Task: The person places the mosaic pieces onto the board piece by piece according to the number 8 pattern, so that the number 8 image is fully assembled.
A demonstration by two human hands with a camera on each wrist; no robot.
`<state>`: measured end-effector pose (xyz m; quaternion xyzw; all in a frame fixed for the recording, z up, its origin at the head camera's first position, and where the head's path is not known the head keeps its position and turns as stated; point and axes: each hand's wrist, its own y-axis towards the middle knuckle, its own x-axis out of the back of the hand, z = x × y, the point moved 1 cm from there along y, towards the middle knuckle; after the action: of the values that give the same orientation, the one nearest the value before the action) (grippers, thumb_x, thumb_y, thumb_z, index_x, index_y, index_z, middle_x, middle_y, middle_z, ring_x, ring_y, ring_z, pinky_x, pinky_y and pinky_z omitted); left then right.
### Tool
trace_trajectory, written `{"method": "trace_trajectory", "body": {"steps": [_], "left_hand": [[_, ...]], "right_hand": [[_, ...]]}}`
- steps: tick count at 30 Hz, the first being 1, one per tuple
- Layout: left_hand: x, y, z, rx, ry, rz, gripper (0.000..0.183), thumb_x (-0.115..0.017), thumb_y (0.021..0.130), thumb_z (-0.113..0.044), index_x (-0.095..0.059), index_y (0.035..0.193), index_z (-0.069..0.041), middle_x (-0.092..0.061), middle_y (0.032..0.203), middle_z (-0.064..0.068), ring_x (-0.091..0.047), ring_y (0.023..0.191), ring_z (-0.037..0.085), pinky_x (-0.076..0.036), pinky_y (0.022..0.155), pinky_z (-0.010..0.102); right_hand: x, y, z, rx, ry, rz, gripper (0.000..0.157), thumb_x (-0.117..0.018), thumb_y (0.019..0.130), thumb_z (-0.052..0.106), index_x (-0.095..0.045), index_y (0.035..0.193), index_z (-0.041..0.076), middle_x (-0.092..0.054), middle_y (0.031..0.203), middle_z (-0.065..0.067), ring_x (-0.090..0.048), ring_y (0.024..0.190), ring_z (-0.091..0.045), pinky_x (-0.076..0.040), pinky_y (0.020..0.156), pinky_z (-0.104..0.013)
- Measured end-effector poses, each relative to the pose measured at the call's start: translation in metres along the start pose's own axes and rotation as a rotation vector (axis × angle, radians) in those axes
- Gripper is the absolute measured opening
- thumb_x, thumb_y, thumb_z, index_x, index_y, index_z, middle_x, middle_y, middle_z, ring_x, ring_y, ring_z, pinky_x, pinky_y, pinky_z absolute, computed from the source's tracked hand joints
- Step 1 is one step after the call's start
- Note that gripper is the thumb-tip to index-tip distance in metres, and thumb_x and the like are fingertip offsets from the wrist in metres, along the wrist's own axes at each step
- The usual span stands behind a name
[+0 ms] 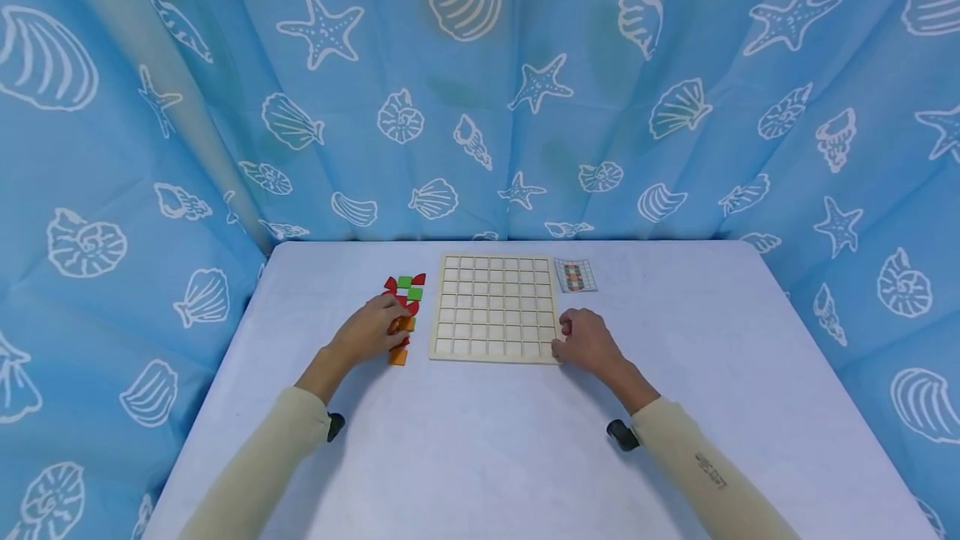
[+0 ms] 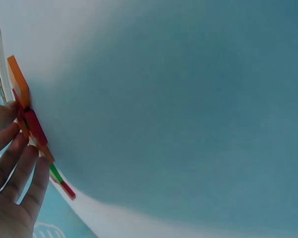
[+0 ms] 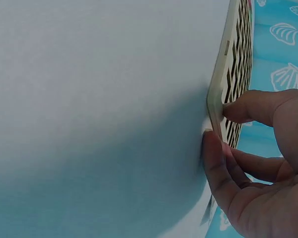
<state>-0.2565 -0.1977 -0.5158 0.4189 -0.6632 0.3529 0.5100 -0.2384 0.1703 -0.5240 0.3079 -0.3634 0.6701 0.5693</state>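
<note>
My left hand (image 1: 371, 329) lies over a column of small coloured tiles left of the board, its fingertips at orange and red pieces. In the left wrist view, the fingers look fairly straight and spread, the thumb touching near a red tile (image 2: 35, 127). Past them stands an orange tile (image 2: 19, 82). The hand covers part of the column. A pale wooden grid board (image 1: 495, 307) lies at the table's middle. At its near right corner, my right hand (image 1: 590, 344) holds the edge, thumb on the rim and fingers against the side (image 3: 216, 106).
Green tiles (image 1: 414, 294) and red curved pieces (image 1: 418, 279) top the tile column. A small printed pattern card (image 1: 575, 276) lies beside the board's far right corner. White cloth (image 1: 487, 448) covers the table. A blue seashell curtain (image 1: 480, 82) hangs behind and at both sides.
</note>
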Motion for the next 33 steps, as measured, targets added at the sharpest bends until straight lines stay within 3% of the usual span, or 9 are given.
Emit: {"method": "trace_trajectory", "body": {"steps": [6,12,19,27,30,33], "left_hand": [[-0.002,0.006,-0.007,0.004,-0.019,0.016,0.038,-0.079,0.083,-0.025,-0.070,0.117,-0.011,-0.060,0.115,0.007,-0.053,0.110,0.022,-0.052,0.092,0.036],[0.000,0.007,-0.012,-0.013,-0.028,0.024,0.035,-0.079,0.083,-0.023,-0.071,0.114,-0.010,-0.060,0.114,0.007,-0.051,0.109,0.022,-0.052,0.092,0.036],[0.000,0.006,-0.010,-0.013,-0.045,0.011,0.029,-0.079,0.082,-0.021,-0.073,0.110,-0.013,-0.058,0.105,0.003,-0.051,0.100,0.020,-0.054,0.085,0.032],[0.001,0.009,-0.008,0.027,-0.069,0.057,0.033,-0.079,0.083,-0.020,-0.072,0.114,-0.012,-0.059,0.114,0.006,-0.051,0.109,0.023,-0.053,0.090,0.036],[0.001,0.011,-0.008,0.054,-0.094,0.069,0.036,-0.081,0.080,-0.018,-0.072,0.114,-0.012,-0.060,0.118,0.007,-0.050,0.113,0.024,-0.053,0.090,0.039],[0.002,0.012,-0.008,0.067,-0.108,0.071,0.036,-0.082,0.080,-0.017,-0.072,0.114,-0.011,-0.060,0.117,0.007,-0.051,0.111,0.025,-0.052,0.091,0.039]], "right_hand": [[0.003,0.004,-0.005,0.039,-0.023,-0.019,0.016,-0.071,0.077,0.008,-0.060,0.085,0.000,-0.050,0.076,-0.010,-0.050,0.074,-0.023,-0.039,0.058,-0.031],[-0.001,0.002,-0.009,0.021,-0.032,-0.044,0.028,-0.074,0.076,0.010,-0.064,0.100,-0.002,-0.052,0.081,-0.008,-0.050,0.078,-0.023,-0.040,0.061,-0.032],[-0.011,-0.003,0.002,0.048,-0.060,-0.067,0.015,-0.069,0.075,0.009,-0.060,0.085,0.002,-0.048,0.077,-0.009,-0.048,0.072,-0.022,-0.038,0.056,-0.031],[-0.008,-0.004,0.001,0.061,-0.031,-0.088,0.011,-0.067,0.074,0.006,-0.058,0.079,0.003,-0.048,0.077,-0.009,-0.047,0.071,-0.022,-0.037,0.056,-0.032],[-0.007,-0.003,-0.002,0.063,-0.016,-0.088,0.012,-0.067,0.074,0.006,-0.060,0.083,0.001,-0.048,0.078,-0.009,-0.047,0.073,-0.022,-0.038,0.058,-0.032],[-0.006,-0.001,-0.003,0.069,0.026,-0.099,0.031,-0.069,0.075,0.005,-0.064,0.104,-0.004,-0.052,0.088,-0.010,-0.050,0.080,-0.022,-0.043,0.064,-0.033]]}}
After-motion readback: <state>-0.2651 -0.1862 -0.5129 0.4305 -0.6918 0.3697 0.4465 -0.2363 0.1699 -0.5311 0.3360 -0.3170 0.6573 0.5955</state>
